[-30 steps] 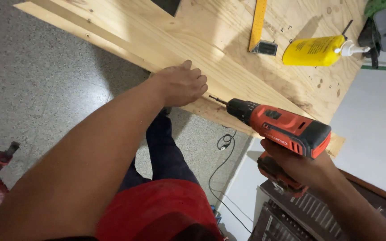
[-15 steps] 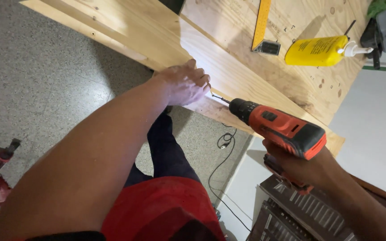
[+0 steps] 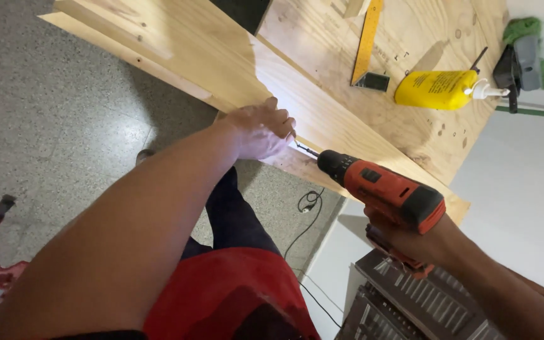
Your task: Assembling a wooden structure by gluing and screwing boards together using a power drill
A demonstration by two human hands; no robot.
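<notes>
Speckled grey floor (image 3: pixel 51 138) is spreading out beneath a pale plywood surface (image 3: pixel 410 132) that is filling the upper part of the view. Reaching forward with the forearm stretched long and nearly straight, the left hand (image 3: pixel 260 131) is lying palm down on the near edge of a wooden board (image 3: pixel 234 63), its fingers curled together over that edge; whether they are pinching something small there cannot be told. Just beside those fingers, the bit of a red and black cordless drill (image 3: pixel 382 189) is pointing into the board's edge. The right hand (image 3: pixel 404 242) is wrapping closed around the drill's handle from below, wrist bent and forearm coming in from the lower right corner. Farther out on the surface, a yellow glue bottle (image 3: pixel 439 89) is lying on its side near the right edge, and a yellow square ruler (image 3: pixel 366 41) is lying towards the far edge. A thin cable (image 3: pixel 306 208) is trailing on the floor below.
</notes>
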